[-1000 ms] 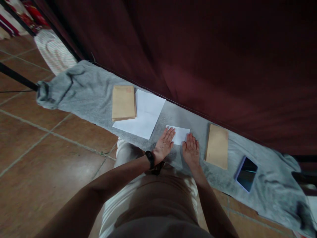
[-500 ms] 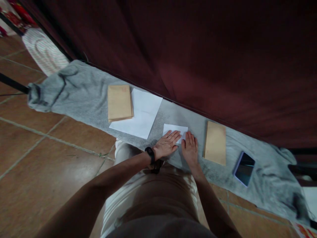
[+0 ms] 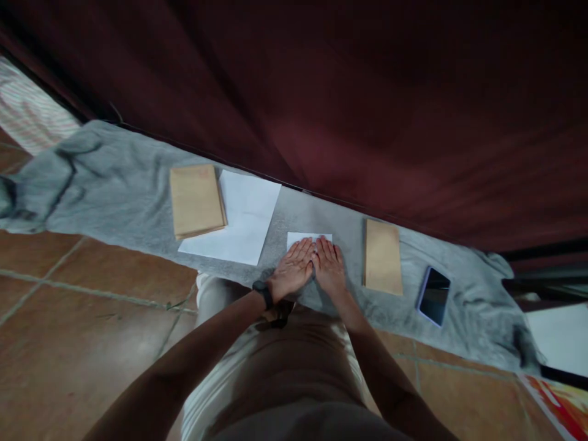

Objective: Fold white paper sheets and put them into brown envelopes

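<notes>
Folded white paper (image 3: 303,239): small, rectangular, flat on grey cloth (image 3: 114,190). Left hand (image 3: 291,269) and right hand (image 3: 329,268) press it, palms flat, fingers extended, holding nothing.

Dim indoor scene, low warm light. Floor (image 3: 82,318) is reddish-brown tile with pale grout lines. A dark maroon curtain (image 3: 349,98) fills the whole upper part of the view, hanging in soft folds down to floor level. A grey cloth (image 3: 114,190) is spread along its base, bunched and creased at both ends. Striped fabric (image 3: 27,116) at far left, blurred. Pale surface (image 3: 558,337) at right edge.
</notes>
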Demonstrator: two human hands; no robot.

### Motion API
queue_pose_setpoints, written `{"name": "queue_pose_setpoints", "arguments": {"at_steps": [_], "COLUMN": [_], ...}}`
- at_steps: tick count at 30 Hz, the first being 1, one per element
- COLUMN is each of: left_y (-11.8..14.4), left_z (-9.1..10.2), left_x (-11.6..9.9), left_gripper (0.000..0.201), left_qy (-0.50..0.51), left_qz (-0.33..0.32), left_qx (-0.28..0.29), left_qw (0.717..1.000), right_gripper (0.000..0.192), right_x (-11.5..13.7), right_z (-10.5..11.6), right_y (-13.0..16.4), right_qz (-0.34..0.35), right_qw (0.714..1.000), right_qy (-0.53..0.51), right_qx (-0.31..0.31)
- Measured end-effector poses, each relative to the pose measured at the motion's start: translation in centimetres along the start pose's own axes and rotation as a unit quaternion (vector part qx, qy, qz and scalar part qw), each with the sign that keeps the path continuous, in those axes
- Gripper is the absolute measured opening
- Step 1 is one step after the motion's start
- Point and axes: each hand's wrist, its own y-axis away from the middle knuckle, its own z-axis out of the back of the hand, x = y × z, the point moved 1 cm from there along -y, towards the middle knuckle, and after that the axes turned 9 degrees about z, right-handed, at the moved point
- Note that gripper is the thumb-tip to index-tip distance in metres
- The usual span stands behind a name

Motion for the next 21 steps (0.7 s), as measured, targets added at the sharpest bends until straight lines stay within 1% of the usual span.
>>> {"name": "queue_pose_setpoints", "arguments": {"at_steps": [4, 8, 11, 15, 21], "left_y": [-0.9, -1.4, -1.4, -1.2, -0.8], "left_z": [0.0, 0.1, 0.2, 0.3, 0.7], "left_x": [0.6, 0.8, 0.6, 0.4, 1.2], "left_gripper": [0.06, 0.06, 0.06, 0.061, 0.062], "left_qy": [-0.004, -0.01, -0.012, -0.013, -0.018], "left_qz": [0.034, 0.05, 0.06, 0.08, 0.104], "left_qx": [0.004, -0.001, -0.008, -0.016, -0.027], "left_qw": [0.999, 0.999, 0.998, 0.997, 0.994], "right_gripper": [0.055, 0.054, 0.054, 0.055, 0.058], "right_x": [0.1, 0.1, 0.1, -0.1, -0.9], "right_z": [-0.1, -0.1, -0.1, -0.2, -0.9], "right_y": [-0.3, -0.5, -0.7, -1.1, -1.1], "right_qz": [-0.019, -0.026, -0.039, -0.079, -0.115], "right_qw": [1.0, 0.999, 0.999, 0.997, 0.993], "right_qy": [0.008, 0.003, 0.002, 0.012, 0.024], "right_qx": [-0.012, -0.024, -0.02, -0.01, -0.02]}}
